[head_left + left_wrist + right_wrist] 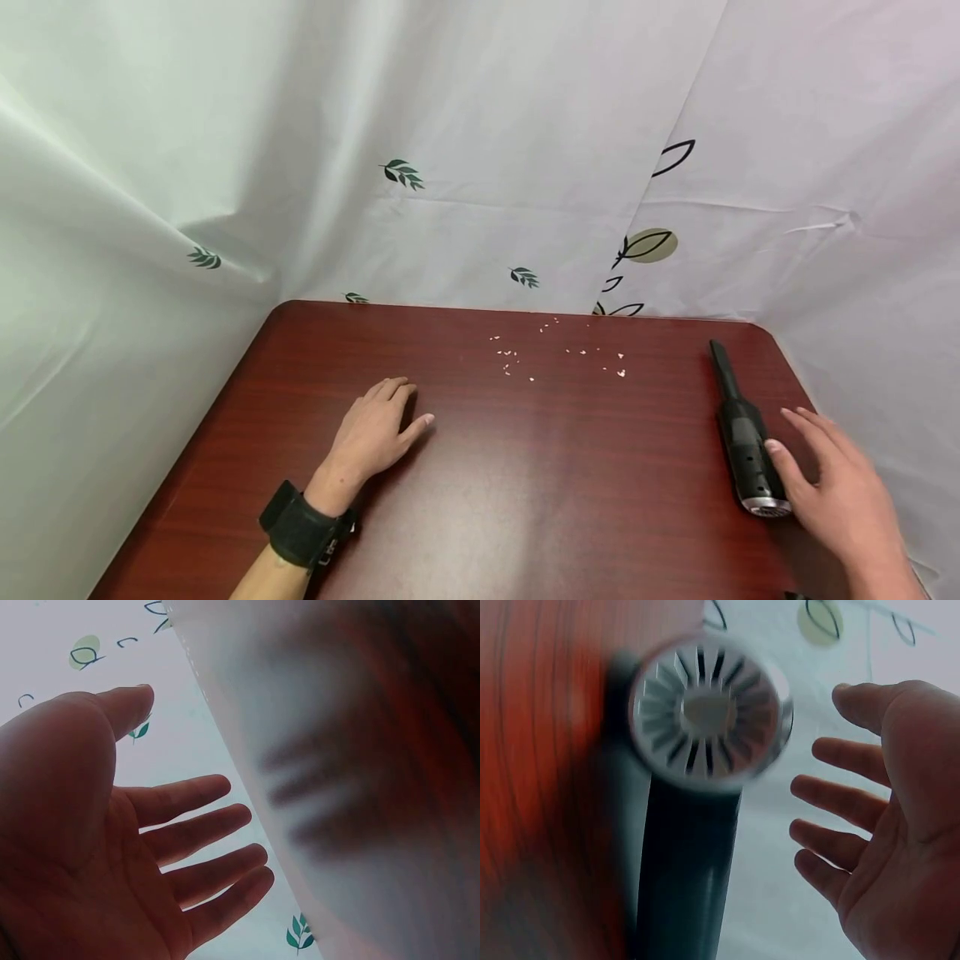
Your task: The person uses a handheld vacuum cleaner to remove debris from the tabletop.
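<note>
A black handheld vacuum cleaner (748,450) with a narrow nozzle lies on the right side of the table, its nozzle pointing to the back. Its silver vented end (712,712) looms large in the right wrist view. Just right of it is my right hand (843,487), fingers extended and slightly spread, the thumb beside the body. The right wrist view shows a gap between those fingers and the vacuum. My left hand (375,429) is low over the left half of the table, palm down with loosely spread fingers, holding nothing. Small pale crumbs (621,373) lie scattered toward the back.
The reddish-brown wooden table (480,467) has rounded back corners. White curtains (480,150) with leaf prints hang behind it and along both sides. A black band (303,527) is strapped round the left wrist.
</note>
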Motion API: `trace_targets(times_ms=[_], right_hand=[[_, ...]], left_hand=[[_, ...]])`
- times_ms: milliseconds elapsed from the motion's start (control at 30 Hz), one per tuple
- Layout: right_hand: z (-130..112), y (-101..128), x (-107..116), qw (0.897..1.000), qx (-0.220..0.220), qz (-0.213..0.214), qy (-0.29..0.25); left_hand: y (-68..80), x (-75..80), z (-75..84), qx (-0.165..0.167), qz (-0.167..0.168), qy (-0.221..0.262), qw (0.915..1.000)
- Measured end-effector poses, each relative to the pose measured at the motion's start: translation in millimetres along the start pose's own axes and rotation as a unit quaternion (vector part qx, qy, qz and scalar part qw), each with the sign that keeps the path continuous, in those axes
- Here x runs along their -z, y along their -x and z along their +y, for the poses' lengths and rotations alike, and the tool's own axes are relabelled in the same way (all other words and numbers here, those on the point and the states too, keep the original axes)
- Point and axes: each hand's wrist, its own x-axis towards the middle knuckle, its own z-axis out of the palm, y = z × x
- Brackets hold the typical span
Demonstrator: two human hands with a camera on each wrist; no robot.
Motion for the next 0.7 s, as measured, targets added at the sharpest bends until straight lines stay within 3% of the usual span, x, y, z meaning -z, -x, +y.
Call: trace_targets(times_ms=[133, 433, 700], right_hand=[[14.4, 2.8, 4.7, 0.999, -0.032, -0.024, 0.025], [31.6, 6.8, 9.3, 0.996, -0.027, -0.076, 0.034], [40.4, 8.1, 13.6, 0.984, -0.047, -0.169, 0.042]], left_hand=[[1.0, 0.2, 0.8, 0.001, 0.0, 0.002, 1.0], [0.5, -0.6, 0.4, 0.003, -0.005, 0.003, 1.0], [0.3, -1.2, 1.0, 0.006, -0.017, 0.01, 0.9998]])
